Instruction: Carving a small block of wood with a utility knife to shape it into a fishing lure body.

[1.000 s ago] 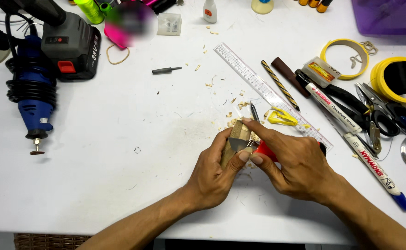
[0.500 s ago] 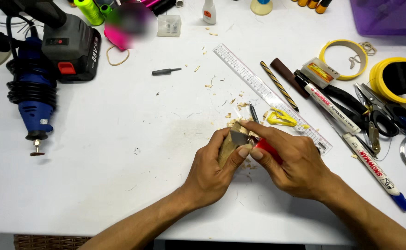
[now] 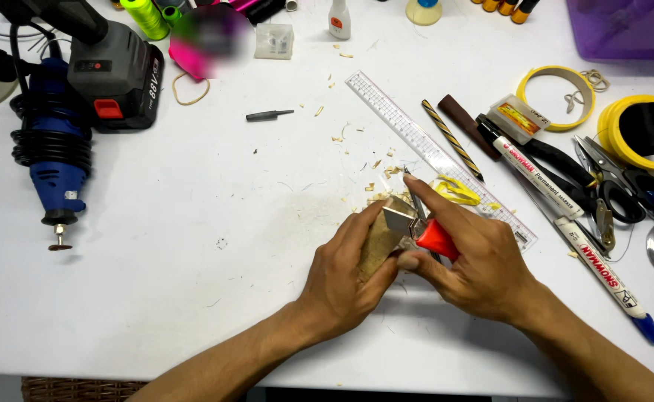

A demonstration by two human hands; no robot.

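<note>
Just below the ruler point(image 3: 439, 156), we are gripping a wood block point(image 3: 378, 242) in our left hand point(image 3: 342, 279), now tilted more upright than a second ago. Our right hand point(image 3: 476, 264) is clenching a red-handled knife point(image 3: 435, 237), blade against the block, so carving is continuing; shavings point(image 3: 375, 179) are lying near the ruler.

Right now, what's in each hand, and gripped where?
Left hand grips a small wood piece around its lower body. Right hand holds a red-handled knife by the handle, blade against the wood.
</note>
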